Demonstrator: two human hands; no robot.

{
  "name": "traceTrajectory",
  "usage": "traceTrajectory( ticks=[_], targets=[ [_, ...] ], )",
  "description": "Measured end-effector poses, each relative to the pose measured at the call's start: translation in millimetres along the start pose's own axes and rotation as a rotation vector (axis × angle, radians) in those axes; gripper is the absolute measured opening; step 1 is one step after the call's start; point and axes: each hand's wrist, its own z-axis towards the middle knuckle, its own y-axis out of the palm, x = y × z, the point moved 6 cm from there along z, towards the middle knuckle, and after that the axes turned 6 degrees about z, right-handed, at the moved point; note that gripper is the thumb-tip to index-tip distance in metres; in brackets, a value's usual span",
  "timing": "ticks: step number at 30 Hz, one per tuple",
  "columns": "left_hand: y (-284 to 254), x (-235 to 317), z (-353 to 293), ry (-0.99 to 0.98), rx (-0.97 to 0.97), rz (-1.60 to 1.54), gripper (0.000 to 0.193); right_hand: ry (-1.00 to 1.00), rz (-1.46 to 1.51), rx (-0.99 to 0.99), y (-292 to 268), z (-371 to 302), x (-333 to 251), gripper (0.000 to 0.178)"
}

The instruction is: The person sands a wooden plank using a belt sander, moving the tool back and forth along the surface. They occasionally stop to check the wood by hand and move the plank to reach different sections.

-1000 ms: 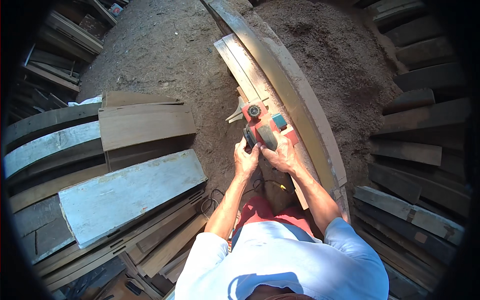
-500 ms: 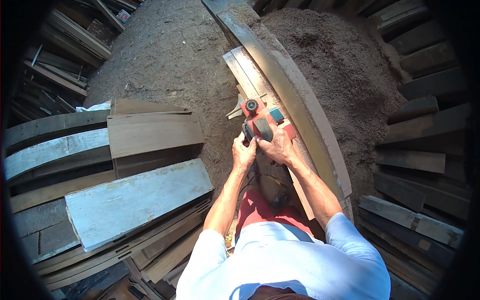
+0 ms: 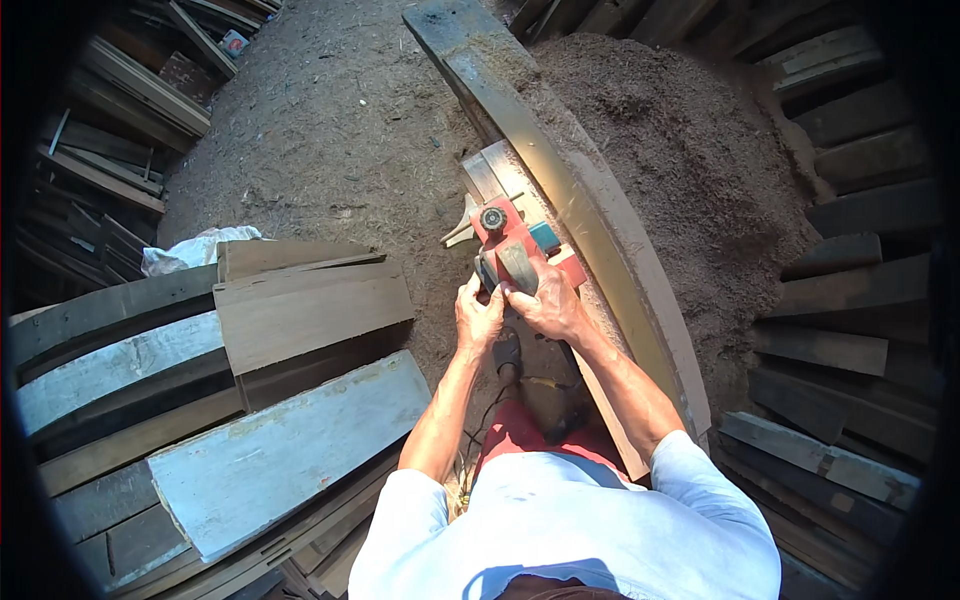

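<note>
A red electric hand planer (image 3: 503,236) with a round black knob sits on a pale wooden board (image 3: 507,170). My right hand (image 3: 551,302) is wrapped around the planer's dark rear handle. On the planer's left side, my left hand (image 3: 479,316) grips it with bent fingers, close to the right hand. The board runs along the left side of a long, thick beam (image 3: 585,205), with its far end sticking out past the planer. Light shavings lie along the board and beam. The planer hides the board's surface beneath it.
A heap of brown shavings (image 3: 680,130) lies right of the beam. Stacked planks (image 3: 830,350) line the right side. To the left are a pale blue-white board (image 3: 300,450) and a brown panel (image 3: 315,310) on more timber. A cord passes near my feet.
The planer and both my hands have moved forward along the board, nearer its far end. My view has shifted a little; both hands keep their grip.
</note>
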Motion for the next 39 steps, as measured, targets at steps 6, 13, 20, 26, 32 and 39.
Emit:
traceTrajectory(
  ticks=[6, 13, 20, 26, 32, 39],
  targets=[
    [-22.3, -0.4, 50.6, -0.020, 0.023, -0.061, 0.038, 0.068, -0.084, -0.053, 14.0, 52.6, -13.7, 0.040],
    [-44.7, 18.5, 131.9, 0.021, -0.049, -0.092, 0.028, 0.054, -0.044, -0.024, 24.8, 129.4, -27.9, 0.046],
    [-87.4, 12.7, 213.7, -0.049, -0.109, -0.189, 0.030, 0.287, 0.043, -0.231, 46.4, 192.7, -77.1, 0.048],
    [-91.6, -3.6, 127.0, -0.009, -0.034, -0.227, 0.034, -0.164, 0.108, -0.040, 74.4, 130.2, -39.3, 0.048],
    [-103.5, -88.4, -19.2, -0.170, 0.052, 0.037, 0.035, 0.150, 0.124, -0.217, 113.4, 15.2, -3.9, 0.054],
    [-65.8, -105.0, -126.2, -0.265, -0.050, -0.016, 0.039, 0.220, 0.128, -0.270, 92.7, -87.6, 9.0, 0.059]
  ],
)
